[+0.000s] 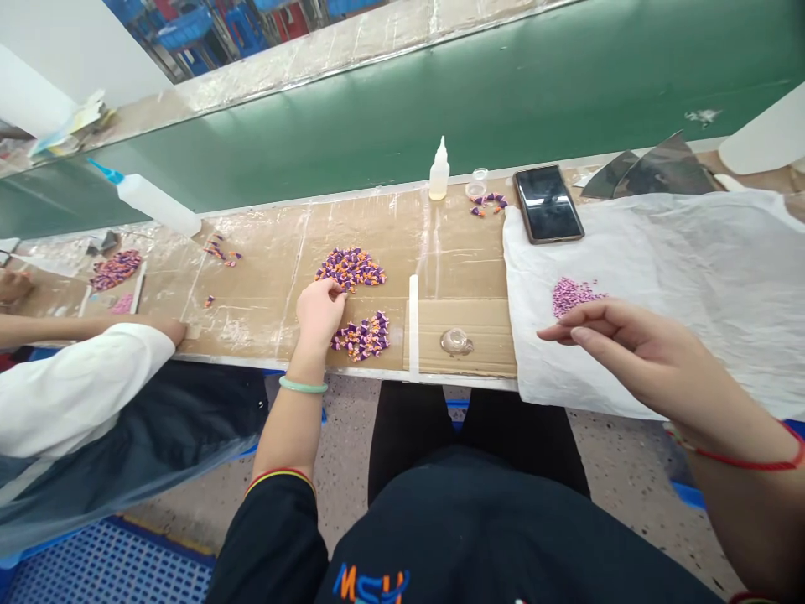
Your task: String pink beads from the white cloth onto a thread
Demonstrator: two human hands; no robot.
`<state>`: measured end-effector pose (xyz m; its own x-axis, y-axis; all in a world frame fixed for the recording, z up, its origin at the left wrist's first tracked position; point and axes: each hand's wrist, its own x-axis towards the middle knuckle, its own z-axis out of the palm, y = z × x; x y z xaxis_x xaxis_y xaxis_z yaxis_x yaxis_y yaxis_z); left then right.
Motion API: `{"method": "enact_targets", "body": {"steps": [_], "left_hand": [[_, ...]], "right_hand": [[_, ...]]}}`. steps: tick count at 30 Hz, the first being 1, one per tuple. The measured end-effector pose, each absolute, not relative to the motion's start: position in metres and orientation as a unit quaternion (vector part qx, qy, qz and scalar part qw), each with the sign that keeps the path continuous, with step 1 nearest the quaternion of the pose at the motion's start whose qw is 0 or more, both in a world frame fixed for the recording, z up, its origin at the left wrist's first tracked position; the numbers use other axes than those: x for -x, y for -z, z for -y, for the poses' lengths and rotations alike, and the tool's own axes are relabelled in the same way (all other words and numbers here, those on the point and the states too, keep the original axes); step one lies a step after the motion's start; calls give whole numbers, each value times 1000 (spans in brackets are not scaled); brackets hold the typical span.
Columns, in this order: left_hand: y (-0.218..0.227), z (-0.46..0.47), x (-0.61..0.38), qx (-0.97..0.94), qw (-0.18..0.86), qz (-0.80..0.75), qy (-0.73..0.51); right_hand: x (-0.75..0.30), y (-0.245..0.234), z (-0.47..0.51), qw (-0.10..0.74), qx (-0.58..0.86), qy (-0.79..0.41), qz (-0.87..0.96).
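My left hand is at the near edge of a heap of small purple and orange pieces, its fingers drawn together in a pinch. Whatever lies between those fingertips is hidden. Just below and to its right, similar pieces with pink on them lie grouped near the table edge. Over the white cloth, my right hand hovers with fingers stretched out and thumb slightly apart, nothing visible in it. Beside its fingertips is a pile of tiny pink bits. A clear blob sits on a cardboard piece between my hands.
A small dropper bottle, a clear round lid and a phone are at the back. A white strip lies along the cardboard. To the left are a large bottle and a co-worker's arm.
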<state>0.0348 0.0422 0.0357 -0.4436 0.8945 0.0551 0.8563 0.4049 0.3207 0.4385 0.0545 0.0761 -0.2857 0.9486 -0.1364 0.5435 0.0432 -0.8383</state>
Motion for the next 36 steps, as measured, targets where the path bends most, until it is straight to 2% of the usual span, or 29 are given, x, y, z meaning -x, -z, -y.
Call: {"method": "enact_targets", "body": {"steps": [8,16,19,23,25,27,33,36], "left_hand": [[-51,-48,-47,-530,37,-844,-74],[-59,-57,-50,-546,65,-835,-34],[-60,-48,-46,-574,71,-811,-84],[-63,-35,-45,-590,78,-754,-278],[-67,-29,-50,-584,95,-734,-333],[-72,-21,-59,-547,134,-724,-399],[-78,-3,-101,-417,399,-653,-491],[-68,4,-120,-379,440,-648,-493]], "right_hand": [[-442,-76,-53,266,553,-430,662],[-451,-75,-51,284,551,-427,658],[-458,-78,-51,322,556,-419,642],[-470,-74,-54,387,544,-425,612],[-478,-66,-59,400,532,-405,627],[-486,-55,-64,390,537,-349,662],[-490,-24,-78,284,533,-199,772],[-480,-14,-82,252,524,-177,794]]}}
